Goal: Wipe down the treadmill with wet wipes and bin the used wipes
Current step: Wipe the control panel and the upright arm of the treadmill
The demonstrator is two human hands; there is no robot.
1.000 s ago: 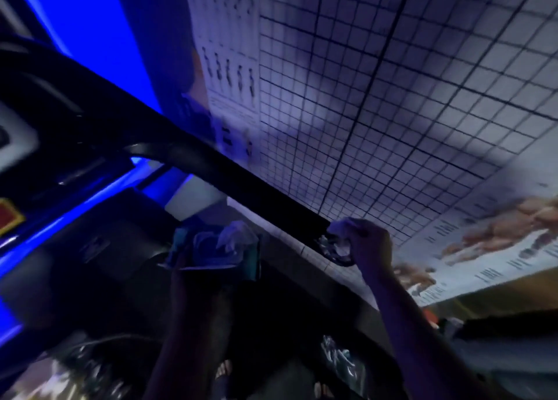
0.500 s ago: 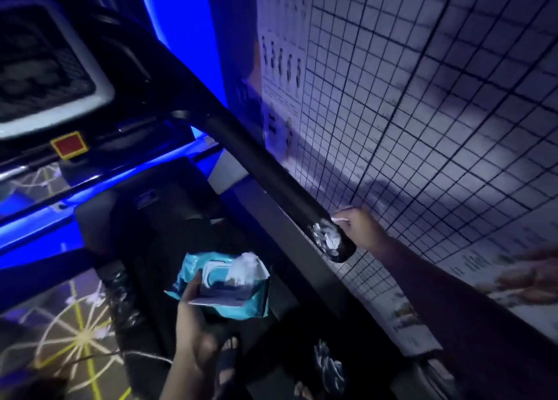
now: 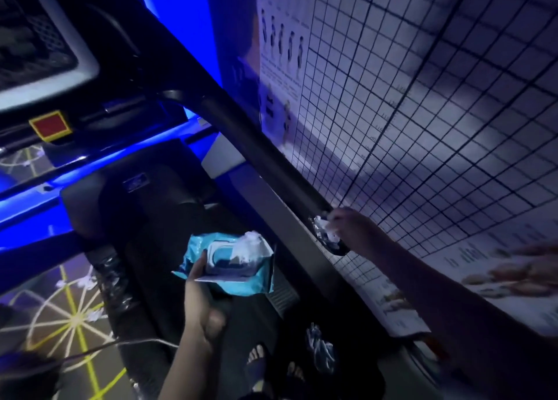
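Observation:
The treadmill's black right handrail (image 3: 250, 146) slants from the console down to the right. At the rail's end my right hand (image 3: 351, 229) presses a crumpled white wet wipe (image 3: 323, 230) against the tip. My left hand (image 3: 202, 303) holds a light blue pack of wet wipes (image 3: 232, 263) from below, flap open, one white wipe sticking up out of it. The dark treadmill belt (image 3: 169, 248) lies beneath the pack. The console (image 3: 42, 55) with a red tag (image 3: 49, 127) sits at upper left.
A gridded wall with exercise posters (image 3: 422, 112) stands close beside the rail on the right. Blue light strips glow along the left. Patterned carpet (image 3: 69, 315) and a thin cable lie at lower left. My sandalled feet (image 3: 271, 366) stand on the belt beside a crumpled plastic piece (image 3: 320, 348).
The view has tilted down and left, so the console and carpet show. My right hand has stayed at the rail's end with the wipe. The pack sits lower in the frame.

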